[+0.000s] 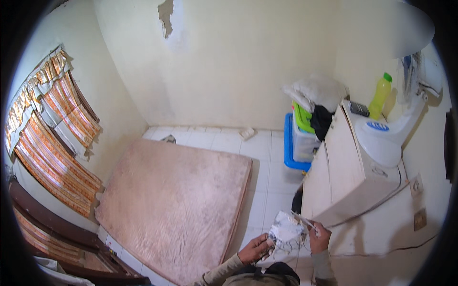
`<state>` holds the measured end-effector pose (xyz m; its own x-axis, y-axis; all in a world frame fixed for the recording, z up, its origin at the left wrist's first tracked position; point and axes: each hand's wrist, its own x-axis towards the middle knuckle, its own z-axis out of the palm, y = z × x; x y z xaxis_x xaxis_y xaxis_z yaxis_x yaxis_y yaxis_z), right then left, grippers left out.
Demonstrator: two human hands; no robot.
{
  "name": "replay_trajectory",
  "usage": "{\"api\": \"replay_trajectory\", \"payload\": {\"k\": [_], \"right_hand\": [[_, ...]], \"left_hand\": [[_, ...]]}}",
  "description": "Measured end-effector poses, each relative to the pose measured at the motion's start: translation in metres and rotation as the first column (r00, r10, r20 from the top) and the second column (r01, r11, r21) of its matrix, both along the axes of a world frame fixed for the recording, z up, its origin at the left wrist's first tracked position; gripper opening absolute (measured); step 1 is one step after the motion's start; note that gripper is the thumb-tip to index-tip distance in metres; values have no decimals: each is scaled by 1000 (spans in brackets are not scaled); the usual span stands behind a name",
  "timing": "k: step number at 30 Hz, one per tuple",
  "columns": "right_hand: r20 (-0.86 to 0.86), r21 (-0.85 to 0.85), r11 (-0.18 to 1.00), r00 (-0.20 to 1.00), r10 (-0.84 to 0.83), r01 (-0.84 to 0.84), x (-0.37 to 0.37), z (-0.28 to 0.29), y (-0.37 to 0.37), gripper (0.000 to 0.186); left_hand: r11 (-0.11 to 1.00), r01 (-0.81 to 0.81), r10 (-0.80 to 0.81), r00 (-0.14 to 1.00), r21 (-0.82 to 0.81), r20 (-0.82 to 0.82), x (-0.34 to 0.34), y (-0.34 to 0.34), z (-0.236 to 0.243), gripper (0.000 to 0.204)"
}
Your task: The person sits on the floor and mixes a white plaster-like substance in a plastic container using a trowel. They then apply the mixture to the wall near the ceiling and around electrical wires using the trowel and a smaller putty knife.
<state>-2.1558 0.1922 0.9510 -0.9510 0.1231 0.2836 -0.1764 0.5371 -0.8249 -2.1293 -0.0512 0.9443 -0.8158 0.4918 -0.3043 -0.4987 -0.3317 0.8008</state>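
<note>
My left hand (pixel 255 248) is closed on the edge of a white, roughly square, crumpled-looking object (pixel 288 226) with dark marks. Thin dark strands, like wires or threads, hang in loops from its lower side; its exact kind is unclear. On the right, my right hand (pixel 320 238) grips a thin, pale, stick-like tool (pixel 305 219), whose far end reaches over the object's upper right corner. Whether the tool touches the object cannot be made out. Both hands are held in front of my body, near the lower edge of the head view.
A brown mattress (pixel 176 200) lies on the white tiled floor (pixel 217 141). To the right stands a pale cabinet (pixel 329 176) bearing a white fan (pixel 381 145) and a yellow bottle (pixel 380 97). Plastic boxes (pixel 304 143) stand beyond it. Patterned curtains (pixel 52 157) hang left.
</note>
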Motion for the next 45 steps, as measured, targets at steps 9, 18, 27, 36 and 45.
{"api": "replay_trajectory", "payload": {"k": [9, 18, 27, 36, 45], "right_hand": [[40, -12, 1000, 999, 5, -5, -100, -18, -39, 29], [116, 299, 954, 993, -17, -19, -283, -74, -22, 24], [175, -549, 835, 982, 73, 36, -464, -7, -32, 43], [331, -645, 763, 916, 226, 45, -615, -35, -99, 37], [330, -929, 295, 861, 387, 224, -790, -89, -155, 33]], "left_hand": [[999, 49, -49, 999, 1, -17, -99, -46, -20, 19], [998, -27, 26, 999, -50, -20, -270, -44, -25, 19], [811, -396, 180, 869, -430, -460, -432, -57, -23, 15], [629, -509, 57, 785, -588, -617, -573, -92, -50, 29], [321, -605, -241, 692, -729, -680, -746, -129, -95, 32]]}}
